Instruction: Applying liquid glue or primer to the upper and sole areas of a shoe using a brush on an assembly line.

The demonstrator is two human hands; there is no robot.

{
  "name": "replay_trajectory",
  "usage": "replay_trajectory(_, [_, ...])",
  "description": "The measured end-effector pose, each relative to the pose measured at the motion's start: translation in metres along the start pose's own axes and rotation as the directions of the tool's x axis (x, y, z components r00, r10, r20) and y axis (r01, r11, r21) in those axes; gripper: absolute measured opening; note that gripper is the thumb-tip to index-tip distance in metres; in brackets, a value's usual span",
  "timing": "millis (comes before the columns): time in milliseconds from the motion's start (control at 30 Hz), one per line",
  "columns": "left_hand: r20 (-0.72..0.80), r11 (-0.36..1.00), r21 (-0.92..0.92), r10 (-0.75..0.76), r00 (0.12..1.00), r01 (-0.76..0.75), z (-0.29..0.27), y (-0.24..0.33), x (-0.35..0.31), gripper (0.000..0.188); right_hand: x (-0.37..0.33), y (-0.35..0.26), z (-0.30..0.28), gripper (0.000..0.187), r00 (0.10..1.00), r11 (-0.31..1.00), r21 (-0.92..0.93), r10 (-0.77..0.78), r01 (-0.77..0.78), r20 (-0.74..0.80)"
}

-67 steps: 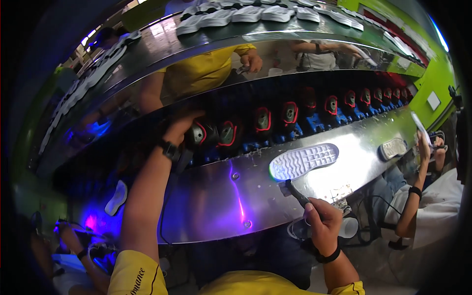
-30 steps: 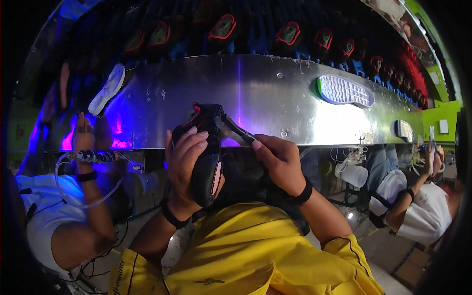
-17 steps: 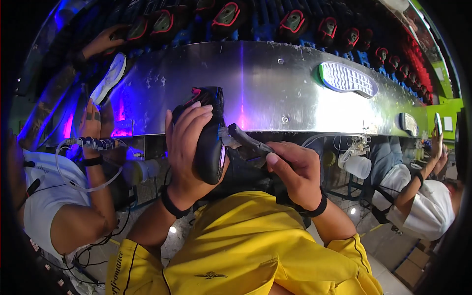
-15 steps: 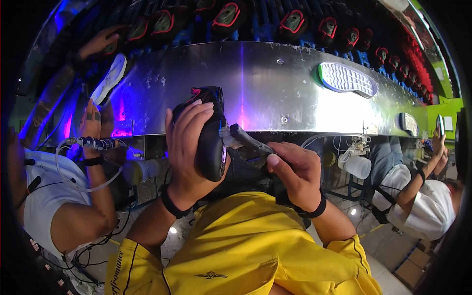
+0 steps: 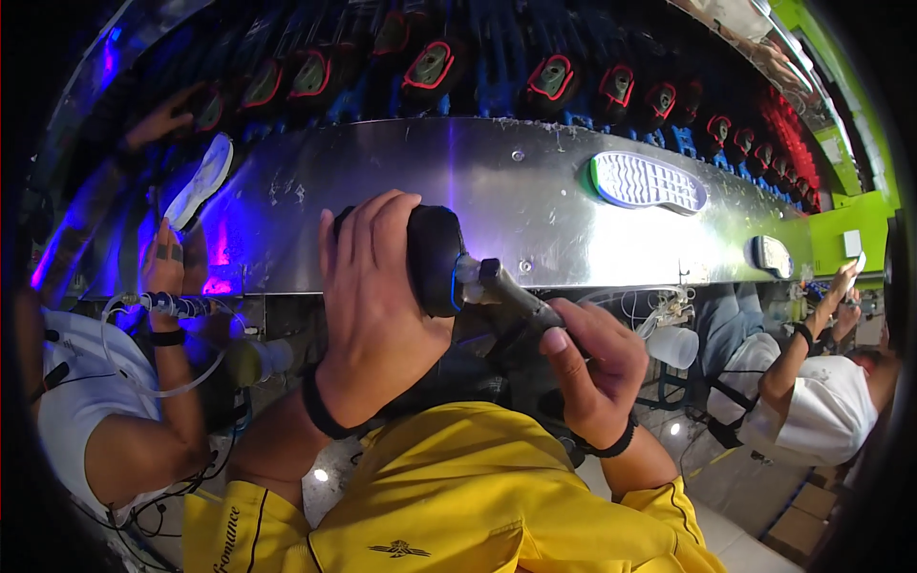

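My left hand (image 5: 380,296) is wrapped over a black shoe upper (image 5: 436,260), held just in front of the bench edge. The fingers hide much of the shoe, and a thin blue line shows along its right edge. In my right hand (image 5: 600,368), a dark-handled brush (image 5: 521,301) is pinched between thumb and fingers. Its pale, clumped bristles (image 5: 467,271) meet the shoe's right edge, by the blue line.
A metal bench (image 5: 382,158) spans the front. On it rest a white sole (image 5: 650,181) and a smaller sole (image 5: 772,256). Behind runs a row of black shoes with red-rimmed openings (image 5: 551,78). A co-worker at left holds another sole (image 5: 201,181); another person (image 5: 812,392) sits right.
The shoe has turned in my left hand, so its red part no longer shows. The brush now meets it a little farther right. The whole view has shifted slightly.
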State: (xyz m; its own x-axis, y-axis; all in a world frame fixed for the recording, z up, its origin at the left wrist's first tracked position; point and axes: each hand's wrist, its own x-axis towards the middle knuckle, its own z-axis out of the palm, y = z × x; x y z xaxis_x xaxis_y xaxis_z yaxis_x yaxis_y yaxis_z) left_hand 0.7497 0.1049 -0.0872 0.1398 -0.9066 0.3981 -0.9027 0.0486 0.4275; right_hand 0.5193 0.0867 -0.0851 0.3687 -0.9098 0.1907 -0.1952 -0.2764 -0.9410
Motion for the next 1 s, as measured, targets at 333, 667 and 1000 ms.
replay_trajectory(333, [0.169, 0.998, -0.067, 0.002, 0.986, 0.009, -0.018, -0.024, 0.04, 0.072, 0.065, 0.022, 0.004, 0.023, 0.977, 0.975, -0.063, -0.213, 0.213, 0.021])
replay_trajectory(667, [0.366, 0.969, -0.172, -0.106, 0.925, 0.179, -0.028, -0.054, 0.072, 0.063, 0.088, 0.066, 0.053, 0.024, 0.982, 0.962, 0.2, -0.188, 0.188, -0.022])
replay_trajectory(1000, [0.457, 0.976, -0.041, -0.173, 0.872, 0.216, -0.028, -0.083, 0.083, 0.08, 0.065, 0.081, 0.071, 0.02, 0.987, 0.993, -0.006, -0.117, 0.117, -0.113])
